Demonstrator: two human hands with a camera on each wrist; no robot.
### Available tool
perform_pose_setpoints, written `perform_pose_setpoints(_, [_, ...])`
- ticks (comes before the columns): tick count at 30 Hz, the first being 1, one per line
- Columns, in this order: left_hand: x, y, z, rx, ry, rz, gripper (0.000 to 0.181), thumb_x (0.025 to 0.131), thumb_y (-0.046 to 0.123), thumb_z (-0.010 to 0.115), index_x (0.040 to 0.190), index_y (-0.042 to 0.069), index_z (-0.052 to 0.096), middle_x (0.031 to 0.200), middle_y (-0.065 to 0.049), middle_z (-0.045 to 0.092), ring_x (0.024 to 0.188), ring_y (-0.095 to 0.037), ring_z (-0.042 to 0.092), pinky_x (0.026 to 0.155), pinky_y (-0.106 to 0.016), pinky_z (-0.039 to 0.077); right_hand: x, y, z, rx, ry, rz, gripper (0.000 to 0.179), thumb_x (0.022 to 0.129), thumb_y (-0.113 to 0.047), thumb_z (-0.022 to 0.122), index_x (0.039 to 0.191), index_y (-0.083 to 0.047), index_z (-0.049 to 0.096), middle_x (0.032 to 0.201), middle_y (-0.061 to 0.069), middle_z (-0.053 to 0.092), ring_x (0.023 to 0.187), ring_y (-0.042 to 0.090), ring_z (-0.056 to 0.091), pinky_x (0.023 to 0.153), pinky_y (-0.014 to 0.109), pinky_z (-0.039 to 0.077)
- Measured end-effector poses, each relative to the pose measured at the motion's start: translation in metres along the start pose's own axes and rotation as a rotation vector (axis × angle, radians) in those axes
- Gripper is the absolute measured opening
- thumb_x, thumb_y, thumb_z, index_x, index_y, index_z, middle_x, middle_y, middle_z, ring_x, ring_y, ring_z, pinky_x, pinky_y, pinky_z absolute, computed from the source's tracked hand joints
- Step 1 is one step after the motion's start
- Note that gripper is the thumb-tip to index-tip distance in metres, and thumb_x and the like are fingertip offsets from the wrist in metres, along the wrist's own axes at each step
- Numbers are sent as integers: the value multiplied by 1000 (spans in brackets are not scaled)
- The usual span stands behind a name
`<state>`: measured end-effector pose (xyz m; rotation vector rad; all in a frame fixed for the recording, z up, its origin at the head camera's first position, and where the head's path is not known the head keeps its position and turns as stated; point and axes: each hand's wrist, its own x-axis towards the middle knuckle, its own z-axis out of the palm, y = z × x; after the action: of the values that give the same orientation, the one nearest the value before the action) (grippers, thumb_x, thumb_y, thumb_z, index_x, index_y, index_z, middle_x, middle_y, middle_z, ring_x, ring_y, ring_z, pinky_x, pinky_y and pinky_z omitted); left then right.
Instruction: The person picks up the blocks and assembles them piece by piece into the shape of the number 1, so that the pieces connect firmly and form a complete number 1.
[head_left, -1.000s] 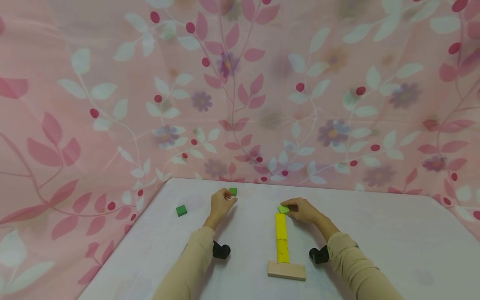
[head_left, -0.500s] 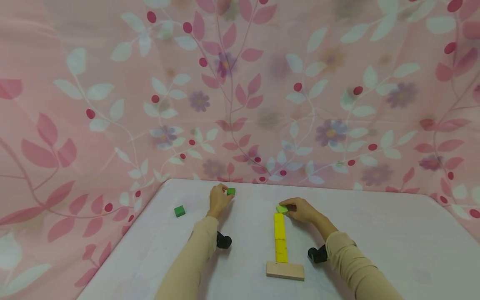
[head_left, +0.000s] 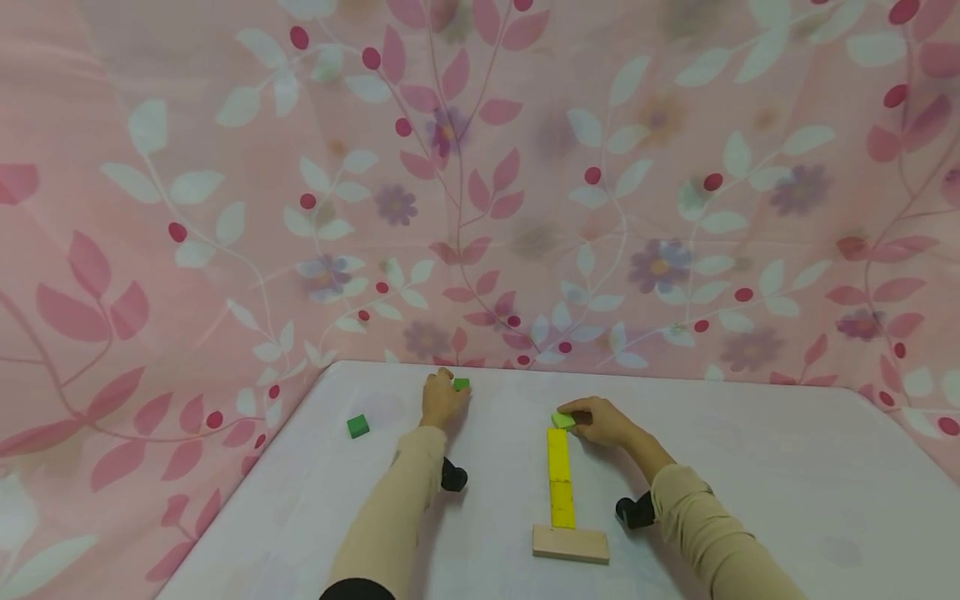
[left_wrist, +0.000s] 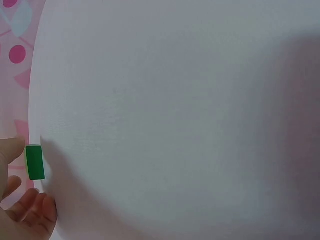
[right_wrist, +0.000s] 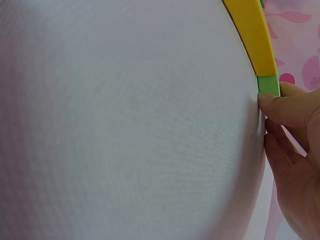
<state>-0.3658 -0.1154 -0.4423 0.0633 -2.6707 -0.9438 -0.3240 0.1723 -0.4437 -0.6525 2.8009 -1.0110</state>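
In the head view, my right hand [head_left: 604, 422] pinches a light green block [head_left: 562, 421] between thumb and fingers. That block touches the far end of a straight row of yellow blocks [head_left: 559, 477] lying on the table. A plain wooden plank [head_left: 571, 544] lies crosswise at the row's near end. Toward the far edge, my left hand [head_left: 444, 400] has its thumb and fingers spread about a green block [head_left: 461, 384]. The left wrist view shows this green block [left_wrist: 35, 162] between the thumb and the fingers, with gaps beside the fingers.
Another green block [head_left: 358, 427] lies on the left of the white table [head_left: 735, 483]. Behind the far edge hangs a pink floral cloth [head_left: 480, 208]. Dark rounded devices [head_left: 636, 511] stick out from both wrists.
My left hand has moved slightly farther over the table and come around the far green block. The right hand keeps its pinch on the light green block.
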Motion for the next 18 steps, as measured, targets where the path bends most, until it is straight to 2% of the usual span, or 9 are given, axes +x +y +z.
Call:
perform_pose_setpoints(7, [2, 4, 4, 66, -25, -68, 46, 82, 28, 70, 102, -11, 56, 98, -27, 56, 95, -42, 55, 82, -49, 46, 1, 0, 0, 2, -2, -7, 36, 85, 6, 60, 120, -4, 63, 122, 15, 60, 113, 33, 53, 98, 48, 41])
perform_pose_setpoints(11, [1, 5, 5, 66, -3, -101, 43, 82, 27, 69, 98, -11, 58, 95, -26, 56, 92, -41, 55, 79, -48, 47, 2, 0, 1, 3, -3, -4, 36, 85, 6, 60, 119, -4, 64, 122, 15, 60, 113, 33, 53, 99, 48, 40])
perform_pose_setpoints(14, [-1, 6, 5, 62, 22, -91, 36, 84, 22, 67, 92, -12, 58, 91, -26, 56, 87, -40, 56, 76, -47, 47, 2, 0, 2, 0, 2, 3, 36, 85, 6, 60, 119, -4, 64, 122, 15, 60, 113, 33, 53, 99, 48, 40])
perform_pose_setpoints(18, [-2, 3, 7, 71, 56, 2, 27, 80, 13, 67, 80, -11, 57, 82, -25, 56, 79, -40, 57, 71, -47, 48, 0, 2, 2, -6, 9, 0, 37, 85, 6, 60, 120, -4, 63, 121, 15, 60, 113, 34, 53, 99, 49, 40])
